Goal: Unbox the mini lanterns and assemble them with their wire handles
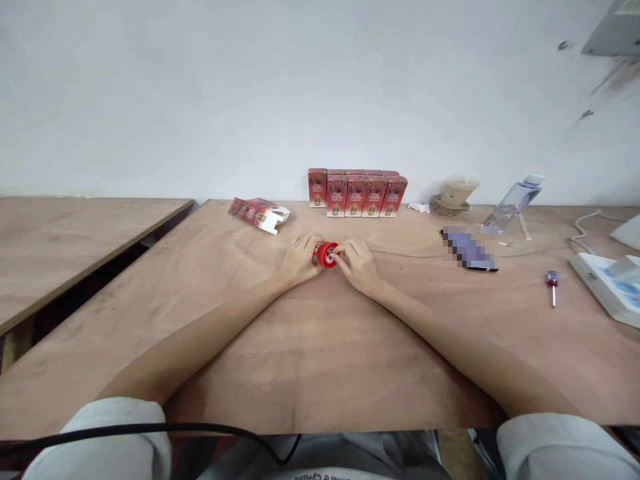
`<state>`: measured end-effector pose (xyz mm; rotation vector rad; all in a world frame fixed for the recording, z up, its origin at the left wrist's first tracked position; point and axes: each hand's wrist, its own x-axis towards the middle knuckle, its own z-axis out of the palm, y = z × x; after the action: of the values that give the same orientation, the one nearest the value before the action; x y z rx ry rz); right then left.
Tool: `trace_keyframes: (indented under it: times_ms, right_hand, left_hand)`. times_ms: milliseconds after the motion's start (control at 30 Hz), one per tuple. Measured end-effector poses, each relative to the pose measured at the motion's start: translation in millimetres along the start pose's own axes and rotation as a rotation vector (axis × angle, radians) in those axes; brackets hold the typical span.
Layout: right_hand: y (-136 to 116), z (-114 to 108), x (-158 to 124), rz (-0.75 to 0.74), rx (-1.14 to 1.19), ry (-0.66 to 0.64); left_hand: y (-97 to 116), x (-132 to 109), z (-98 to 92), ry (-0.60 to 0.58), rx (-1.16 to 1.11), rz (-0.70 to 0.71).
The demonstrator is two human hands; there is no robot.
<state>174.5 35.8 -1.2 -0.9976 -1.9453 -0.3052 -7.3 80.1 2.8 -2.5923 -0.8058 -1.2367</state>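
A small red round object (327, 255), with a ring-like open end facing me, lies on its side on the table. My left hand (301, 258) is closed around its far-left part and steadies it. The fingertips of my right hand (359, 265) are pinched together at the open end, at a pale spot inside the ring. What they grip there, if anything, is too small to make out. Behind my left hand lies an opened red printed carton (259, 213) with its white flaps out.
Several upright red boxes (356, 195) stand by the wall. To the right are a lidded cup (459, 192) in a cardboard holder, a tilted clear bottle (514, 202), a phone (469, 249), a screwdriver (552, 287) and a white power strip (607, 293). A black cable (200, 427) crosses the near edge.
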Motion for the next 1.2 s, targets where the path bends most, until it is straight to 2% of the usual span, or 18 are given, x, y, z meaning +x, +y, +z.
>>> trace_keyframes:
  times_ms: [267, 467, 600, 767, 967, 1200]
  right_hand:
    - [4, 6, 0, 0.015, 0.046, -0.092]
    - [3, 6, -1, 0.059, 0.151, -0.048]
    - [1, 2, 0, 0.064, 0.201, 0.022]
    - [2, -1, 2, -0.023, 0.231, -0.054]
    - [9, 7, -1, 0.137, 0.261, 0.022]
    - [17, 15, -4, 0.197, 0.291, -0.103]
  left_hand:
    - [2, 1, -0.1, -0.085, 0.046, -0.037]
    - [2, -2, 2.0, -0.018, 0.016, -0.068]
    - [2, -1, 0.9, -0.021, 0.02, -0.067]
    - [1, -1, -0.1, -0.038, 0.065, -0.055]
    - [6, -1, -3.1, 0.004, 0.126, -0.042]
    - [7, 1, -5.3, -0.049, 0.133, -0.056]
